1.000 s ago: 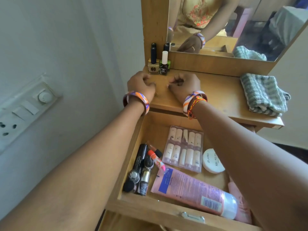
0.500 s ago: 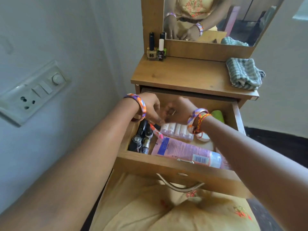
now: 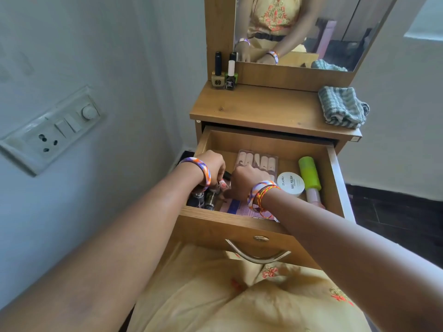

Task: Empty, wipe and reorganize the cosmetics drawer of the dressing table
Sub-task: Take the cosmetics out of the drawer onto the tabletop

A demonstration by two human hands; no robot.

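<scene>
The wooden drawer (image 3: 336,178) of the dressing table stands pulled out over my lap. My left hand (image 3: 213,167) reaches into its left side, fingers curled round a small silver-capped bottle (image 3: 217,186) among several dark bottles (image 3: 203,201). My right hand (image 3: 247,179) is beside it with fingers curled down into the small tubes; what they hold is hidden. In the drawer lie a clear pack of press-on nails (image 3: 263,160), a white nail polish jar (image 3: 290,184), a green-capped bottle (image 3: 309,173) and a pink tube (image 3: 236,207) under my right wrist.
Nail polish bottles (image 3: 224,76) stand at the back left of the tabletop (image 3: 263,109). A folded striped cloth (image 3: 342,107) lies at its right end. The mirror (image 3: 335,32) rises behind. A switchboard (image 3: 50,133) is on the left wall. The drawer handle (image 3: 257,257) faces me.
Both hands left the tabletop by the nail polish bottles and came down into the drawer. My view has pulled back and tilted down, and more of the drawer's right side shows.
</scene>
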